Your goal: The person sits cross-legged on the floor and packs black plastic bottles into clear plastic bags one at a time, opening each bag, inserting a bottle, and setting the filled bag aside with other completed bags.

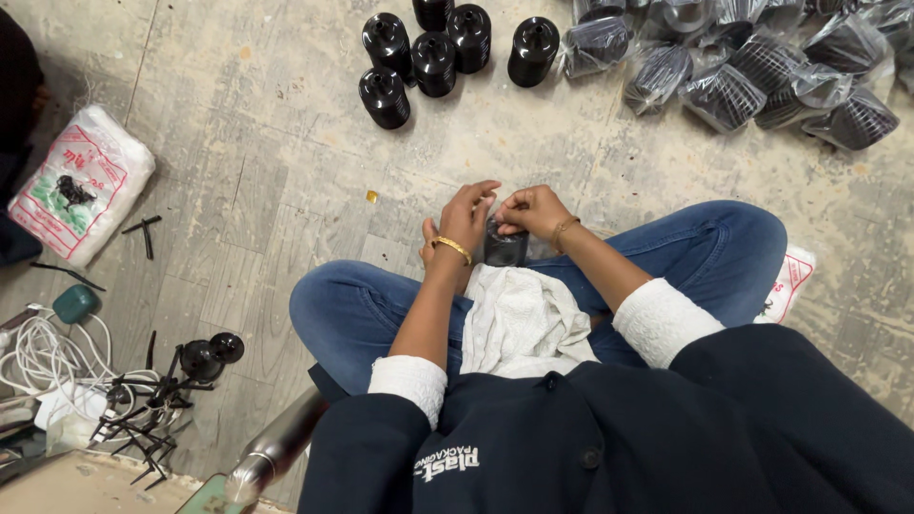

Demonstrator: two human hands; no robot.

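Note:
I sit cross-legged on the floor in blue jeans. My left hand [462, 221] and my right hand [533, 209] both grip a small black cylindrical part [504, 246] held over my lap, fingers pressed on its top. A gold bangle circles each wrist. A white cloth [522, 319] lies on my lap just below the part.
Several black cylindrical parts [433, 52] stand on the concrete floor ahead. A pile of similar parts in clear plastic bags [762, 67] lies at top right. A white printed bag [81, 181], white cable [43, 352], black metal pieces [176, 381] and a steel bottle [276, 443] lie left.

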